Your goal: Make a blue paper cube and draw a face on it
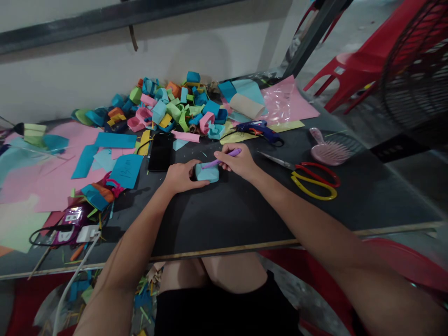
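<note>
My right hand (pixel 237 161) is closed around a purple pen (pixel 229 155), whose tip points down at a small light-blue folded paper piece (pixel 208 173). That piece lies on the dark table in front of me. My left hand (pixel 181 176) grips its left side, with the thumb along the near edge and the fingers behind. The fingertips are partly hidden, as is the far side of the paper piece. A black phone (pixel 160 153) rests just beyond my left hand. To the right of my right hand lie large scissors (pixel 308 177) with one red and one yellow handle loop.
Folded coloured paper pieces (pixel 171 109) are heaped along the wall. Pink sheets (pixel 59 168) cover the left side, near a purple device (pixel 72 221) with cables. A blue tool (pixel 257 130), a pink hairbrush (pixel 329 149) and a fan (pixel 416 74) are on the right.
</note>
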`<state>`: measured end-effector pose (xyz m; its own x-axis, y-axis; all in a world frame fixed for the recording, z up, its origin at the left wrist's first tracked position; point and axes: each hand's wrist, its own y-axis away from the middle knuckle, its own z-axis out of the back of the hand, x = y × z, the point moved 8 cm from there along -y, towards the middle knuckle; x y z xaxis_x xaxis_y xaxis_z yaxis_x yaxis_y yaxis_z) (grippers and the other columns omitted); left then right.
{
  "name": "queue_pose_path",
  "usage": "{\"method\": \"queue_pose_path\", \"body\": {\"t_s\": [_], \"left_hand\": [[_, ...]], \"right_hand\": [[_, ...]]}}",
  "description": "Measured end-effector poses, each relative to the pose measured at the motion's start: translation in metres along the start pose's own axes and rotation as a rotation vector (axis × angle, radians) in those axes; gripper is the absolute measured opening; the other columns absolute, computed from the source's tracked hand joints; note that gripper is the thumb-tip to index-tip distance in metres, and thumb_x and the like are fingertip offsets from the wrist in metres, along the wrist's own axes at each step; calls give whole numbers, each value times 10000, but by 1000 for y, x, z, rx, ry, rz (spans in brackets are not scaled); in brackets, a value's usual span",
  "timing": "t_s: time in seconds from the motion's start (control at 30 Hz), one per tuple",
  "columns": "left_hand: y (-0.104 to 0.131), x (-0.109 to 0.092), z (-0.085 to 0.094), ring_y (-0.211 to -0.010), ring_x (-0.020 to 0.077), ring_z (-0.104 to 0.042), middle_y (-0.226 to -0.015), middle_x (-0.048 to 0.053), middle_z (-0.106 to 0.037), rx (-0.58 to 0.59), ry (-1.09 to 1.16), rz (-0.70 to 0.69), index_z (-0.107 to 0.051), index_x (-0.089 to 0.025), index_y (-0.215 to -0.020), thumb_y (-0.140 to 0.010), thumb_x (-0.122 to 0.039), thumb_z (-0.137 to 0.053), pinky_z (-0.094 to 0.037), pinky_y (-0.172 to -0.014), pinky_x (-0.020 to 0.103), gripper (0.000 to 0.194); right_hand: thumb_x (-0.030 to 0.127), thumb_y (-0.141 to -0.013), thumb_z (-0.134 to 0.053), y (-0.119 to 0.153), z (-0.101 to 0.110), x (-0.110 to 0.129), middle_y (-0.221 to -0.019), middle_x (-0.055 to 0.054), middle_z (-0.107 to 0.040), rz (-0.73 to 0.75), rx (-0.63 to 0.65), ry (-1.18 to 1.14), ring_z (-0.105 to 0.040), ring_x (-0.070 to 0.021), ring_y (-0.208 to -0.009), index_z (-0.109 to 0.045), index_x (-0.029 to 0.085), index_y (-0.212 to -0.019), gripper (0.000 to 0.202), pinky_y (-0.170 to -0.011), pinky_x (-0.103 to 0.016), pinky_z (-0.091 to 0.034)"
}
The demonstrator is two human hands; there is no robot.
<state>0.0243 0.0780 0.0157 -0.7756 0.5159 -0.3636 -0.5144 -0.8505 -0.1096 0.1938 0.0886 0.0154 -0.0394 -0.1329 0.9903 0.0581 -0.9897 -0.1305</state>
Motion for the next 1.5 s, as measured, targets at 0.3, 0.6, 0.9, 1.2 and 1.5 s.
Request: {"method": "queue_pose_path", "body": {"t_s": [0.3, 0.6, 0.9, 1.2, 1.5], "left_hand": [[0, -1, 1, -632, 173, -634, -641, -6, -648, -5, 7, -6, -633, -207, -1196, -657, -723, -649, -367, -581, 248, 747], [0, -1, 1, -621, 176, -626, -638, 4, -646, -8, 5, -2, -642, -192, -1198, -664, -740, -626, -366, -575, 257, 765], [1, -2, 1, -615, 171, -617, -638, 6, -643, 1, 6, 1, -652, -187, -1193, -671, -738, -626, -358, -578, 256, 759], [0, 0, 0, -606, 157, -604, -626, -6, -630, -15, 2, 18, -656, -196, -1185, -675, -738, -622, -353, -571, 246, 745], [0, -1, 1, -604, 158, -605, -621, -2, -628, -17, -1, 11, -656, -187, -1183, -677, -745, -616, -348, -565, 244, 754]], "right_hand": [[477, -659, -795, -2, -1, -7, -447, 7, -574, -57, -8, -65, -512, -69, -356, -541, 174, -534, 415, -304, -157, -386], [505, -628, -811, -3, -1, -8, -445, 8, -574, -69, -13, -106, -516, -70, -351, -540, 172, -533, 440, -298, -156, -394], [479, -634, -809, -5, 1, -10, -444, 6, -573, -80, -39, -109, -514, -71, -355, -531, 172, -532, 426, -299, -155, -386], [384, -678, -769, -5, 1, -17, -441, 7, -572, -140, -54, -56, -487, -62, -328, -530, 172, -530, 353, -278, -152, -346], [371, -673, -755, -6, 2, -18, -436, 12, -566, -125, -72, -63, -496, -66, -341, -513, 180, -528, 340, -293, -158, -356]]}}
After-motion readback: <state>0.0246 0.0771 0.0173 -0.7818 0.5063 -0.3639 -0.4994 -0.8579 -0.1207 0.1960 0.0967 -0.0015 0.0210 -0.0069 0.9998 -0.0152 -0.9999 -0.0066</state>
